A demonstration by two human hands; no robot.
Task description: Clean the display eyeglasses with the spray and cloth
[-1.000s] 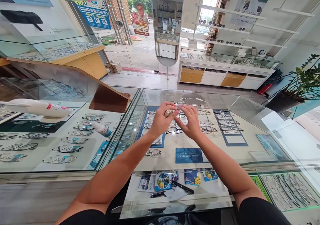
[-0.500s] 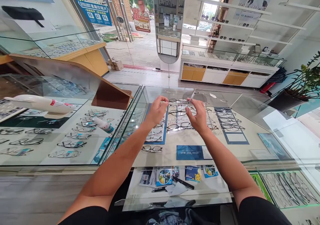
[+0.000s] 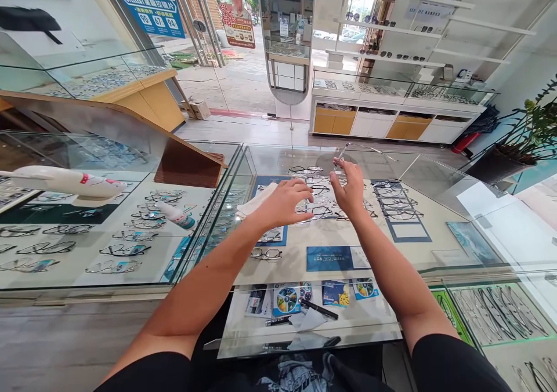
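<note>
Nearest my remote view, I noted a lower shelf [image 3: 235, 337] w/ a smooth black pen [image 3: 319, 309], a crumpled white tissue [image 3: 307, 321] and glossy round-print leaflets [image 3: 286, 300]. Beyond it, approx. centre, lay a flat, rectangular blue-and-white card [image 3: 328, 259] on the pale, glass-walled desk [image 3: 296, 269]; whether under glass, I could not tell.

L hand [image 3: 285, 202]: open, fingers spread, palm down above the rows of frames [image 3: 322, 211], nothing visible in its fingers. A soft, matte white cloth [image 3: 256, 202] showed beside its wrist; contact unconfirmed.

R hand [image 3: 350, 188]: thumb and fingers pinched on thin, shiny glasses [image 3: 347, 145], raised above the far part of the desk, one slender temple reaching out to the right. Lens condition: n/a, too small to judge.

Handling, my judgement: so fine a frame called for a light pinch at rim or bridge, fingertips off the lens faces, and no twist at the hinge. The open L hand was best kept high, w/ knuckles clear of the wiry frames below; any cloth contact wanted a clean, flat fold, min. pressure.

Far side: a tall, round-ended mirror [image 3: 289, 38], smooth and reflective, and a boxy white cabinet [image 3: 374, 123] w/ yellow panels.
</note>
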